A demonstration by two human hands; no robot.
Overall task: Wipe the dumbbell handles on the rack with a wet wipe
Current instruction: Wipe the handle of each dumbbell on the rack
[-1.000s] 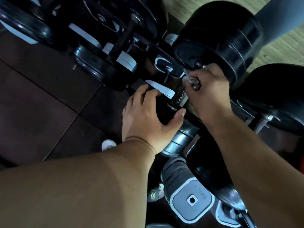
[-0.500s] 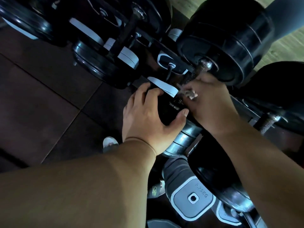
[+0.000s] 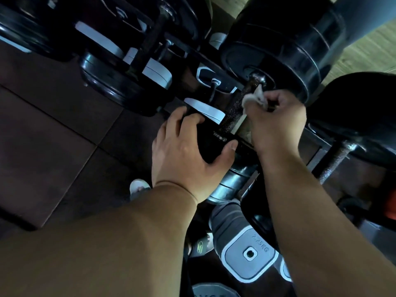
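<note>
A person's right hand (image 3: 276, 125) pinches a crumpled white wet wipe (image 3: 254, 98) against the dark knurled metal dumbbell handle (image 3: 232, 115) lying on the black rack (image 3: 315, 139). The left hand (image 3: 186, 153) grips that dumbbell's black rubber end (image 3: 209, 138), fingers and thumb curled round it.

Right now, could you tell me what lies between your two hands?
In the head view, a bare stretch of knurled handle runs between the left hand, gripping the weight, and the right hand, holding the wipe.
</note>
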